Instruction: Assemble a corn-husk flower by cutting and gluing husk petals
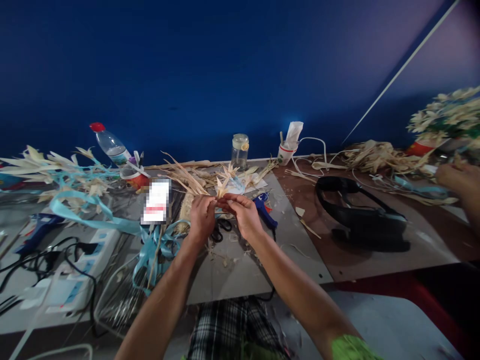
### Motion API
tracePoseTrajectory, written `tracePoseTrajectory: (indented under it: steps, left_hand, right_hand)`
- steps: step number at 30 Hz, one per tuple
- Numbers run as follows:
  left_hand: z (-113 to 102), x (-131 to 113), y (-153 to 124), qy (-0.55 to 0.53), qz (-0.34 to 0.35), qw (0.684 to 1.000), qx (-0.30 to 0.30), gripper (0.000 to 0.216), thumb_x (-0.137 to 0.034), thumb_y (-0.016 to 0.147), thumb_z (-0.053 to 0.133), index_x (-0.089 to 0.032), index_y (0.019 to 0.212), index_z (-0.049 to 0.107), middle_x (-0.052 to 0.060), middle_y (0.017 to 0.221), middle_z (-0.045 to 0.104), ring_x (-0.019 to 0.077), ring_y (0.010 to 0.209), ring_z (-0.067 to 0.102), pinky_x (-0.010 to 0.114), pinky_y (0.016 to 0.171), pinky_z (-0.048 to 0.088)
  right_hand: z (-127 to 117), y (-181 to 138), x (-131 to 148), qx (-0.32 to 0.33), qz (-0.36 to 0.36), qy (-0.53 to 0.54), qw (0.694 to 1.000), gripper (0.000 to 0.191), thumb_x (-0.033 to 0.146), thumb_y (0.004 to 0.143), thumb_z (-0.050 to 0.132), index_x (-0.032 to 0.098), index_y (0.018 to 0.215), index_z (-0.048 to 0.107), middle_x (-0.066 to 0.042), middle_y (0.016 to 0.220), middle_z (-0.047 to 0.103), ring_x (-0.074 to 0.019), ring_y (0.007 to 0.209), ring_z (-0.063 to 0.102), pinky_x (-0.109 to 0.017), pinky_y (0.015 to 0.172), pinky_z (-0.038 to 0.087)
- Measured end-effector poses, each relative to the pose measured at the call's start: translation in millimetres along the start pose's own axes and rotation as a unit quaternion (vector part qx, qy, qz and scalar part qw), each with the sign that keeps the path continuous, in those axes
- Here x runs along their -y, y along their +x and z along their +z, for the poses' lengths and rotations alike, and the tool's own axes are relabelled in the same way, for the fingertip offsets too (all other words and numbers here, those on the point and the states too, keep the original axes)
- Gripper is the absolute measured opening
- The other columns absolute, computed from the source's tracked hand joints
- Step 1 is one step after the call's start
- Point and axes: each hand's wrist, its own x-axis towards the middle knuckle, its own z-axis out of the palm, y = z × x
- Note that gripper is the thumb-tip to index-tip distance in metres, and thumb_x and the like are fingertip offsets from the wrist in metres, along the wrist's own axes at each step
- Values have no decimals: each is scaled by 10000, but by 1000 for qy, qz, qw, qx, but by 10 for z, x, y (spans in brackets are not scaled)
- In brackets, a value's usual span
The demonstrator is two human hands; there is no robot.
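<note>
My left hand (201, 216) and my right hand (243, 215) meet over the middle of the table, both pinched on a small straw flower (221, 189) whose pale pointed petals stick up between the fingertips. Black scissors (220, 229) lie on the grey board (240, 270) just under my hands. A blue glue gun (265, 210) lies right beside my right hand. Loose straw strips (191, 177) are piled just behind the flower.
Light blue ribbon (112, 220) and a white power strip (80, 272) with black cables lie at the left. A plastic bottle (110, 144), a glass jar (240, 150) and paper cups stand at the back. A black headset (360, 212) lies right. Another person's hand (459, 182) is far right.
</note>
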Motion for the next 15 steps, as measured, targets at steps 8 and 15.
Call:
tracePoseTrajectory:
  steps: [8,15]
  left_hand:
    - [-43,-25,58,-94,-190,976,52,185,-342,738,575,-165,780,605,20,763,644,170,751,587,292,705,444]
    - [-27,-27,42,-78,-85,991,66,140,-285,774,521,-173,733,593,22,737,616,161,732,570,300,706,437]
  right_hand:
    - [-61,22,41,33,20,-55,998,162,253,626,647,167,762,664,-9,685,678,-138,633,624,-258,637,449]
    - [-127,93,94,3,9,-66,998,366,524,673,617,159,697,633,-8,596,614,-104,508,509,-244,524,369]
